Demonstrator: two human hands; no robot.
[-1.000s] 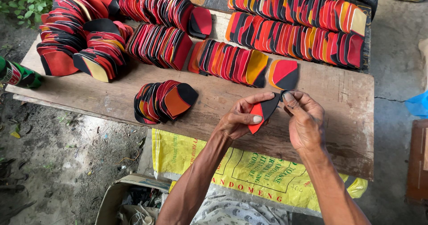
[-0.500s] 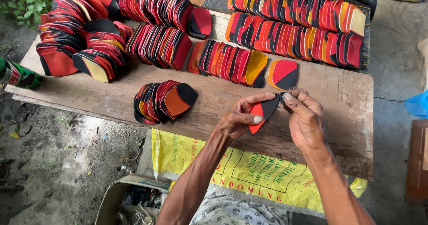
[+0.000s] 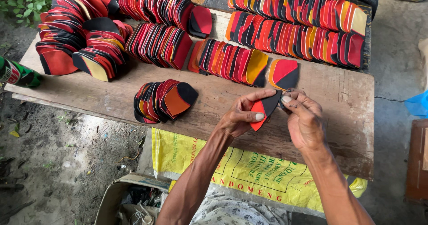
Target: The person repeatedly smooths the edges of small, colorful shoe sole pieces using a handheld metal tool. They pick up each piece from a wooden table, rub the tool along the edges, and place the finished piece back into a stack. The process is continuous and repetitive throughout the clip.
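Since the earlier frame the right hand has closed in on the black tip of the red-and-black piece; the left hand pinches it above the worktop, mid-frame, steadying it near the overlapped stack.

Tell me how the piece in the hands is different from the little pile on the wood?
The held piece is single, pinched between the left hand and right hand; the small pile is many pieces overlapping, lying on the wooden board. The held piece is lifted and tilted; the pile rests untouched. Both show red and black and a rounded shape.
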